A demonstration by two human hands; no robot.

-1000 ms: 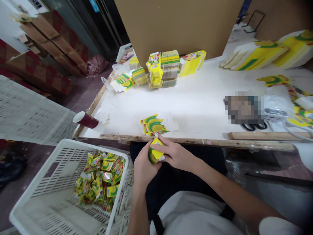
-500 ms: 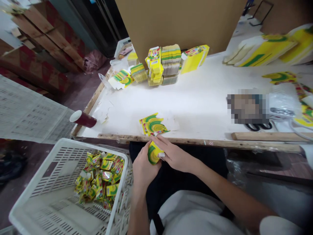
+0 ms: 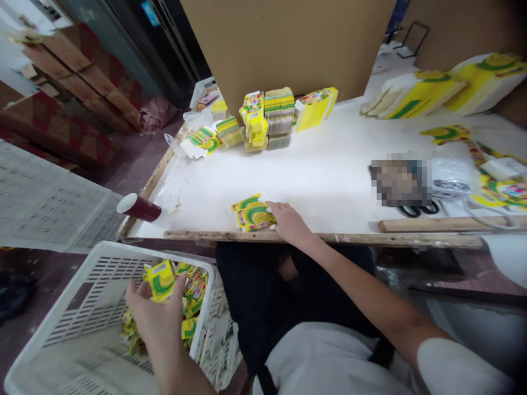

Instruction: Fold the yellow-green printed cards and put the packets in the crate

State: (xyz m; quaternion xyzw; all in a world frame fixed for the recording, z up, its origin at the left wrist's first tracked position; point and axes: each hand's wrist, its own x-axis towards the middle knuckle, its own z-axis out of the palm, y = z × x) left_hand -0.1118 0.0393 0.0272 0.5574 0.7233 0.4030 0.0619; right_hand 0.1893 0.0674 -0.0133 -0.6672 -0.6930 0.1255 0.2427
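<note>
Above the white crate (image 3: 209, 280), the left hand (image 3: 158, 323) spreads its fingers around a yellow box (image 3: 162, 281), while the right hand (image 3: 293, 225), its pinch unclear, touches flat cartons (image 3: 252, 213) by the front edge of the bench (image 3: 329, 181), a maroon cup (image 3: 142, 208) near its left corner.

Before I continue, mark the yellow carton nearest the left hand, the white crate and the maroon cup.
Yellow carton (image 3: 162, 282): head view, on its printed face.
White crate (image 3: 111, 300): head view, inner wall.
Maroon cup (image 3: 145, 209): head view, outer side.
</note>
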